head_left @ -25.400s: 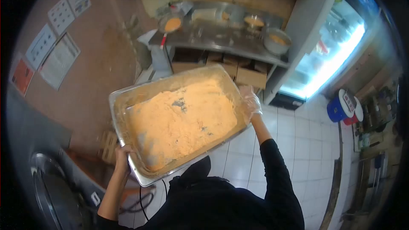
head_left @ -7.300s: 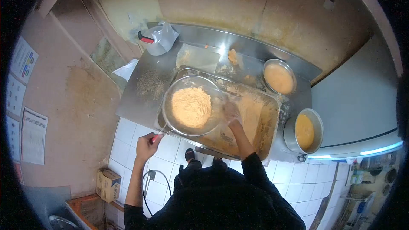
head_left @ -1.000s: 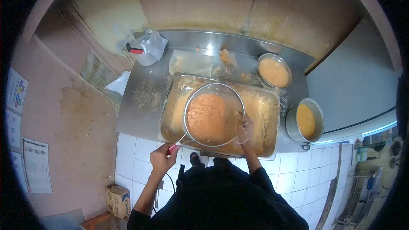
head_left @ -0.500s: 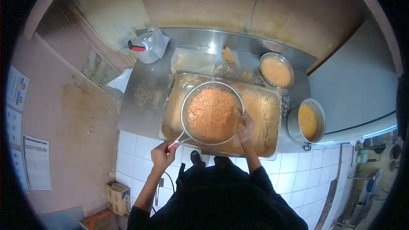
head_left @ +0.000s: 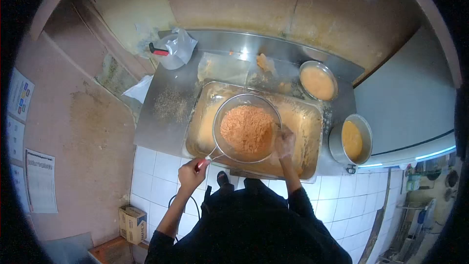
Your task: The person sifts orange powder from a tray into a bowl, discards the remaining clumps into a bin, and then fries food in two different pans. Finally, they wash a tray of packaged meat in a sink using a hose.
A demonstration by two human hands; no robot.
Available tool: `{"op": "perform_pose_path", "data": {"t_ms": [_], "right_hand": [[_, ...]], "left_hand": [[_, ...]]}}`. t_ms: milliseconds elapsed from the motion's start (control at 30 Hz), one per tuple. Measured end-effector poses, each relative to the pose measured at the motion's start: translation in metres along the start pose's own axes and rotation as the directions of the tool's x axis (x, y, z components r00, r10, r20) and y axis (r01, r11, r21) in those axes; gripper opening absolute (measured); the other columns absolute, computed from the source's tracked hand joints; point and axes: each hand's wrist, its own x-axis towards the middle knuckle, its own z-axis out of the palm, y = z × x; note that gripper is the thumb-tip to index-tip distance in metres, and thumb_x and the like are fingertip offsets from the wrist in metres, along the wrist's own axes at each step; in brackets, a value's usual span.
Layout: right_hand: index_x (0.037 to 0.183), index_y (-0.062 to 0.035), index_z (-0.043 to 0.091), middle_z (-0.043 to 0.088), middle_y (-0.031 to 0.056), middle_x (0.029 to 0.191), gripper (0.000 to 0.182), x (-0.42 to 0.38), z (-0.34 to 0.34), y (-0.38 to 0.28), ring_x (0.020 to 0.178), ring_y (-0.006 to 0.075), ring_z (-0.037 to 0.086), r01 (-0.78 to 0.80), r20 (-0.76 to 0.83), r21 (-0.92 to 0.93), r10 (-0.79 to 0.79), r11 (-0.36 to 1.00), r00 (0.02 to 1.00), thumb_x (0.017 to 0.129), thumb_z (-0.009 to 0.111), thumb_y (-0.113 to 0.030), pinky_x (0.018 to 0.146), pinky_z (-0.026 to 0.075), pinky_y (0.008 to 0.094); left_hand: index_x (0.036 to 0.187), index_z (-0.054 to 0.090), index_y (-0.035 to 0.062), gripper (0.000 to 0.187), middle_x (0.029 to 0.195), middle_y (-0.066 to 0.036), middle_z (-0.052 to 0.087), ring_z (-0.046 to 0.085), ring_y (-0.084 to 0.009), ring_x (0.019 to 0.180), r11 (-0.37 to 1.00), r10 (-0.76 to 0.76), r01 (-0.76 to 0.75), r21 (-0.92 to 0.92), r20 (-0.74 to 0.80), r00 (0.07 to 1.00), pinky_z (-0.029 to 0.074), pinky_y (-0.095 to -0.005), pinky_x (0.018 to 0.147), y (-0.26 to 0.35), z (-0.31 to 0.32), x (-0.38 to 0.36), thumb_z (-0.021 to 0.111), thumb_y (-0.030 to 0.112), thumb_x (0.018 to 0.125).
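Head view looks straight down on a steel counter [head_left: 161, 127] where a person holds a round wire sieve [head_left: 247, 128] over a wide metal tray [head_left: 305, 154]. The left hand [head_left: 191, 174] is curled tight round the sieve's red handle [head_left: 201, 164] at the near edge of the counter, while the gloved right hand [head_left: 285, 143] rests against the sieve's right rim, fingers loosely bent; whether it grips the rim or only steadies it cannot be told. Compared with half a second ago, the sieve sits slightly further right and the heap of orange crumbs [head_left: 247, 128] inside looks smaller and coarser, with more bare mesh showing round it, so it seems that the finer part is dropping through into the pale coating spread over the tray below. Two round pots of orange batter [head_left: 317, 82] [head_left: 351, 140] stand to the right, and a plastic bag [head_left: 177, 49] lies at the back left corner.
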Motion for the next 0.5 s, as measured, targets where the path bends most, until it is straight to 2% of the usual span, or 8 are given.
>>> {"op": "perform_pose_path", "data": {"t_ms": [33, 133, 200, 267, 333, 433, 467, 500], "right_hand": [[0.096, 0.0036, 0.062, 0.065, 0.0162, 0.091, 0.021, 0.007, 0.002, 0.003, 0.086, 0.0213, 0.061, 0.030, -0.014, -0.037, -0.031, 0.999, 0.999, 0.083, 0.052, -0.008, 0.077, 0.045, 0.0320], [0.095, 0.0021, 0.063, 0.065, 0.0140, 0.086, 0.024, 0.006, -0.002, -0.023, 0.079, 0.0233, 0.061, 0.101, -0.103, 0.132, -0.088, 0.986, 0.991, 0.081, 0.055, -0.015, 0.071, 0.046, 0.0325], [0.096, 0.0018, 0.063, 0.065, 0.0144, 0.084, 0.023, 0.008, 0.006, 0.053, 0.075, 0.0251, 0.061, 0.149, -0.027, -0.311, -0.165, 0.939, 0.986, 0.080, 0.055, -0.013, 0.072, 0.046, 0.0327], [0.098, 0.0014, 0.062, 0.064, 0.0146, 0.083, 0.024, 0.013, 0.007, 0.059, 0.074, 0.0263, 0.059, 0.155, -0.020, -0.344, -0.172, 0.926, 0.985, 0.080, 0.056, -0.012, 0.072, 0.046, 0.0337], [0.102, 0.0009, 0.060, 0.063, 0.0146, 0.086, 0.027, 0.010, -0.006, 0.000, 0.076, 0.0269, 0.057, 0.116, -0.058, 0.011, -0.115, 0.993, 0.992, 0.079, 0.055, -0.011, 0.071, 0.045, 0.0355], [0.104, 0.0008, 0.060, 0.062, 0.0125, 0.084, 0.030, 0.012, 0.007, 0.069, 0.073, 0.0238, 0.056, 0.360, -0.019, -0.491, -0.423, 0.793, 0.906, 0.077, 0.055, -0.011, 0.068, 0.044, 0.0341], [0.105, 0.0007, 0.059, 0.062, 0.0134, 0.086, 0.031, 0.000, 0.003, 0.071, 0.075, 0.0246, 0.056, 0.226, -0.009, -0.331, -0.243, 0.916, 0.970, 0.077, 0.054, -0.012, 0.069, 0.044, 0.0345], [0.106, 0.0006, 0.059, 0.062, 0.0142, 0.088, 0.033, 0.002, -0.003, 0.026, 0.077, 0.0253, 0.056, 0.083, 0.020, -0.160, -0.081, 0.984, 0.996, 0.076, 0.054, -0.013, 0.070, 0.044, 0.0348]], "left_hand": [[0.079, 0.067, 0.0089, 0.023, 0.055, -0.011, 0.058, 0.058, -0.0253, 0.048, 0.999, 0.006, -0.006, 0.050, -0.001, 1.000, 0.043, -0.0322, 0.044, 0.006, -0.003, 0.008, 0.066, 0.032, 0.076], [0.079, 0.067, 0.0096, 0.026, 0.054, -0.010, 0.057, 0.057, -0.0254, 0.047, 0.999, 0.009, -0.011, -0.052, -0.034, 0.999, 0.042, -0.0328, 0.043, 0.009, -0.003, 0.007, 0.065, 0.035, 0.077], [0.078, 0.067, 0.0099, 0.026, 0.053, -0.010, 0.057, 0.057, -0.0249, 0.045, 0.999, -0.029, 0.028, 0.037, 0.018, 0.999, 0.042, -0.0326, 0.043, 0.006, 0.002, 0.007, 0.066, 0.035, 0.076], [0.078, 0.067, 0.0094, 0.025, 0.052, -0.009, 0.056, 0.056, -0.0248, 0.044, 0.999, -0.036, 0.036, -0.011, -0.004, 0.999, 0.042, -0.0330, 0.042, 0.011, -0.003, 0.003, 0.067, 0.035, 0.076], [0.077, 0.067, 0.0085, 0.026, 0.051, -0.009, 0.055, 0.056, -0.0242, 0.044, 0.997, -0.003, -0.001, -0.081, -0.051, 0.999, 0.041, -0.0330, 0.042, 0.018, -0.007, 0.004, 0.067, 0.035, 0.076], [0.077, 0.067, 0.0079, 0.026, 0.052, -0.010, 0.056, 0.056, -0.0231, 0.043, 0.999, -0.016, 0.014, -0.029, -0.047, 0.999, 0.041, -0.0320, 0.042, 0.012, 0.001, 0.006, 0.068, 0.034, 0.075], [0.077, 0.067, 0.0083, 0.024, 0.052, -0.010, 0.057, 0.056, -0.0224, 0.044, 1.000, 0.006, -0.006, -0.005, -0.048, 0.999, 0.042, -0.0314, 0.042, 0.008, 0.002, 0.008, 0.069, 0.032, 0.074], [0.077, 0.067, 0.0082, 0.024, 0.052, -0.010, 0.056, 0.056, -0.0230, 0.043, 0.999, 0.021, -0.023, -0.035, -0.076, 0.997, 0.041, -0.0320, 0.042, 0.011, -0.003, 0.011, 0.069, 0.032, 0.074]]}}
